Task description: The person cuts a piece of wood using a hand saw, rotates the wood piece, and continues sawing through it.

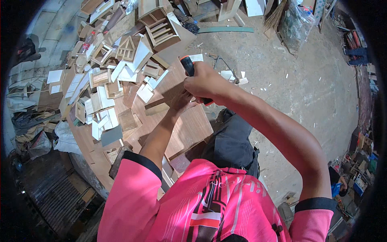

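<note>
My right hand (203, 82) is closed around a black hand tool with orange edges (187, 64). The tool's upper end sticks out past my knuckles and its lower end shows below my palm; its exact kind is not clear. My left hand (182, 102) is right beside and partly under the right one, over the plywood worktop (193, 129). Its fingers look bent together, though the right hand hides part of them and whatever they grip. A narrow wooden strip (157, 109) lies on the worktop to the left of this hand.
Small wooden frames and boxes (127, 49) and white board offcuts (105, 117) crowd the worktop's left. A wooden shelf unit (161, 34) stands behind. On the concrete floor are scraps (243, 80), a green strip (225, 29), a straw broom (276, 18) and a filled plastic bag (297, 26).
</note>
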### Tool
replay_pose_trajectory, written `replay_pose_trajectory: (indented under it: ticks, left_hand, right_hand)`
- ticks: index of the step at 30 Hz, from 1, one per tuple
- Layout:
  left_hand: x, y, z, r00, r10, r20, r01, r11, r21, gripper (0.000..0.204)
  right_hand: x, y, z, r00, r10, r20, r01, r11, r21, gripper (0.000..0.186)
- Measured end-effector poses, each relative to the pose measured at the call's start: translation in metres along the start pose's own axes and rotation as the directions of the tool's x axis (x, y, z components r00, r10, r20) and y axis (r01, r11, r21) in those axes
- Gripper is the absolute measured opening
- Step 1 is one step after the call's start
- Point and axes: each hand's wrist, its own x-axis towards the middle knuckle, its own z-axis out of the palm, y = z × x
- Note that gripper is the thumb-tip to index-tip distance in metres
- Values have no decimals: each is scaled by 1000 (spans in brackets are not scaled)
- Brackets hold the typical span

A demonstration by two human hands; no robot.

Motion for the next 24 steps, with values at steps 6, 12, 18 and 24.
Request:
replay_pose_trajectory:
  ticks: [6, 12, 18, 24]
  left_hand:
    - [-27, -36, 27, 982, -186, 37, 184, 896, -403, 73]
    - [9, 5, -2, 999, -15, 45, 13, 999, 43, 63]
    - [4, 6, -14, 998, 46, 35, -53, 977, 207, 62]
    - [6, 14, -16, 994, 103, -32, -91, 960, 264, 64]
  right_hand:
    - [-6, -2, 10, 998, -55, -1, 55, 994, 91, 14]
    - [74, 65, 12, 972, 104, -210, -136, 980, -146, 29]
    - [125, 94, 37, 957, 136, -256, -185, 966, -179, 36]
    - [133, 114, 26, 970, 179, -166, -189, 981, -45, 36]
